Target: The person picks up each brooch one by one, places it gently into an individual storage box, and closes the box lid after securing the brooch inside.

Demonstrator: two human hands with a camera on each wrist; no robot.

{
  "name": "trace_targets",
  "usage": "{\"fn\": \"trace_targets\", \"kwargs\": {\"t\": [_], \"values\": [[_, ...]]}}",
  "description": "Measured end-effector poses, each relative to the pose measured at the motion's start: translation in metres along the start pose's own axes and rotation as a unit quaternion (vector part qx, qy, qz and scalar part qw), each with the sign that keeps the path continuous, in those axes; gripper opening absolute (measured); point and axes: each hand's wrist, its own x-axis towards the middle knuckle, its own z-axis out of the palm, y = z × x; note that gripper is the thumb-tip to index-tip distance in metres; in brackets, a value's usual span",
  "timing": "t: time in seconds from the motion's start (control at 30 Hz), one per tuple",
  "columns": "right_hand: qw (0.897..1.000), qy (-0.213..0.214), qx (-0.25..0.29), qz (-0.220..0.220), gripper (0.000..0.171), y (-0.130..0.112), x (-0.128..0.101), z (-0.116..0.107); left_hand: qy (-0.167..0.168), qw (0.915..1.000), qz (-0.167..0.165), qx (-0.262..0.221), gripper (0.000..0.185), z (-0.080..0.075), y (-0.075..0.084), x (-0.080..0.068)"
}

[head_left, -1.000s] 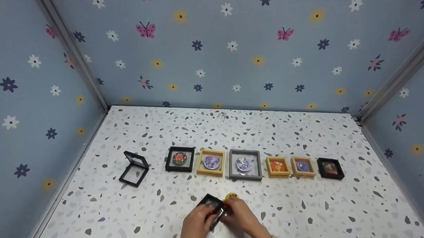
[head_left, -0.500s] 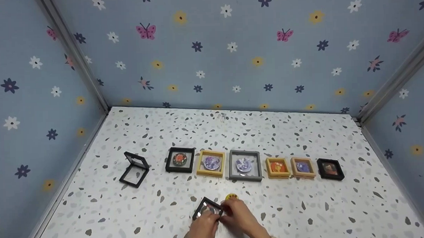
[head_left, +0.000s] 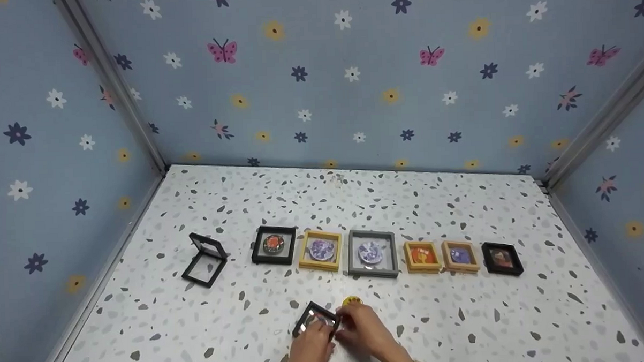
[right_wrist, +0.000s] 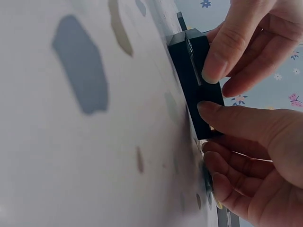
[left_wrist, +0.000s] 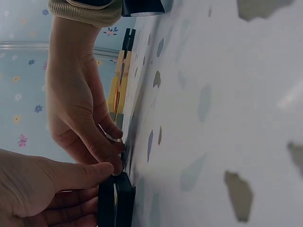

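A small black display frame [head_left: 312, 316] with a clear window and something reddish inside lies at the near middle of the table. My left hand [head_left: 310, 348] holds its near side, fingers over the window and thumb at the edge. My right hand [head_left: 367, 329] grips the right corner; in the right wrist view its thumb presses the black side wall [right_wrist: 193, 90] beside the left thumb. A thin slit runs along that side between the two halves. Just beyond the right fingers lies a yellow round badge [head_left: 352, 300], partly covered by the hand.
Farther back stands a row of frames holding round badges: black [head_left: 274, 245], yellow [head_left: 320, 250], grey [head_left: 373, 272], smaller yellow [head_left: 422, 255], tan [head_left: 461, 256] and black [head_left: 502, 258]. An unfolded black frame [head_left: 205, 260] stands at left. Flowered panels [head_left: 319, 95] enclose the table.
The held frame has turned from a tilted pose to lying flatter, its window facing up. My left hand has shifted slightly right and nearer; the right hand has barely moved.
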Motion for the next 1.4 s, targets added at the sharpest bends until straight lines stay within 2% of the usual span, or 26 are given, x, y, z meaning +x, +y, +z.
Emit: {"fn": "trace_targets", "kwargs": {"t": [0.13, 0.4, 0.6, 0.9, 1.07, 1.17, 1.3, 1.4], "values": [[1.000, 0.009, 0.002, -0.009, 0.027, 0.004, 0.000, -0.003, 0.028, 0.9994, 0.011, 0.017, 0.023, 0.002, -0.001, -0.001], [0.999, 0.040, -0.012, -0.030, 0.026, 0.008, -0.001, -0.009, 0.042, 0.9986, 0.016, 0.028, 0.025, 0.001, 0.000, -0.003], [0.999, 0.027, -0.007, -0.045, 0.031, 0.004, -0.001, -0.007, 0.013, 0.9997, 0.011, 0.018, 0.026, -0.002, 0.000, -0.001], [0.999, 0.015, -0.013, -0.045, 0.028, 0.006, -0.001, -0.010, 0.004, 0.9992, 0.018, 0.034, 0.024, -0.007, -0.005, -0.003], [0.994, 0.051, -0.074, -0.057, 0.031, 0.010, -0.004, -0.015, 0.028, 0.9980, 0.028, 0.050, 0.018, -0.010, -0.012, -0.004], [0.991, 0.061, -0.108, -0.044, 0.037, 0.013, -0.005, -0.018, 0.026, 0.9982, 0.028, 0.046, 0.015, -0.011, -0.017, -0.004], [0.989, 0.055, -0.135, -0.018, 0.052, 0.017, -0.005, -0.021, 0.005, 0.9987, 0.019, 0.046, 0.014, -0.015, -0.022, -0.005], [0.988, 0.034, -0.149, -0.001, 0.061, 0.019, -0.003, -0.024, -0.003, 0.9989, 0.013, 0.046, 0.013, -0.018, -0.024, -0.005]]}}
